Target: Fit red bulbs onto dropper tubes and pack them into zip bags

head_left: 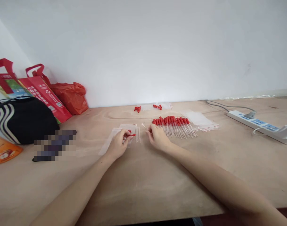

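2 bare forearms (pixel 204 171), bare hands (pixel 118 145)

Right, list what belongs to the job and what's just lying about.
Likely in the job: red caps in left hand, tube in right hand, loose tubes, capped tubes, loose caps, clear bags.

Seemingly just lying about: power strip, black bag, shopping bags, red sack, orange pack.

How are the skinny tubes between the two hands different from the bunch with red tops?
The red-topped bunch has red ends; the skinny tubes have none. The red-topped bunch has many pieces; the skinny tubes are just a few. The red-topped bunch lies beside the right hand; the skinny tubes lie between it and the left hand. Both have thin, see-through stems.
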Demonstrator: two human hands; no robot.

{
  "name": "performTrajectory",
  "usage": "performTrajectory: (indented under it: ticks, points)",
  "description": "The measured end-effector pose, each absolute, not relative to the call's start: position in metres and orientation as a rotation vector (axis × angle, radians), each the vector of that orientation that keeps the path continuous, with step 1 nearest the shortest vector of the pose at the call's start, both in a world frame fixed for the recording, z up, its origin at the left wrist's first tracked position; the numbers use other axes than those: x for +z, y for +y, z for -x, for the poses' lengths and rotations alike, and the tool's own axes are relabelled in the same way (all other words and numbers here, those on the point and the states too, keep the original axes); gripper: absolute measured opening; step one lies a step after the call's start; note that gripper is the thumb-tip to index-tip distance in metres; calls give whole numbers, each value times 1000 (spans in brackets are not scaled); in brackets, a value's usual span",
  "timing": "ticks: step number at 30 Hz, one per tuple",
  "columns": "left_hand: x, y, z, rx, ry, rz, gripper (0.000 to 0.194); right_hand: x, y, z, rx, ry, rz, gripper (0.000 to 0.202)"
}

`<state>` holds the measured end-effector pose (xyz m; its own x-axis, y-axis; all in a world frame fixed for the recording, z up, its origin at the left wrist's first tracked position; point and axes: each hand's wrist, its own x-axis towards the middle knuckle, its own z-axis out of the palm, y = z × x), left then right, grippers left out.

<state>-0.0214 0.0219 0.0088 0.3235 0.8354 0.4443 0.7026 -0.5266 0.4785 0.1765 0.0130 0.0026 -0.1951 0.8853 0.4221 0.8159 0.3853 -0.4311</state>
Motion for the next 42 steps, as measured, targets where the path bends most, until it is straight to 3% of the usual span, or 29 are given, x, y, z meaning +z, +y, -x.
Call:
performTrajectory:
  ticks: [8, 42]
  points:
    - [-2, -1, -12, 830, 1025, -2637, 18, -15, -32, -237, 42, -2222, 1119, 19]
    - [-3, -10, -20, 841, 967, -2790, 15, -19, -21, -232, -133, -2377, 895, 21]
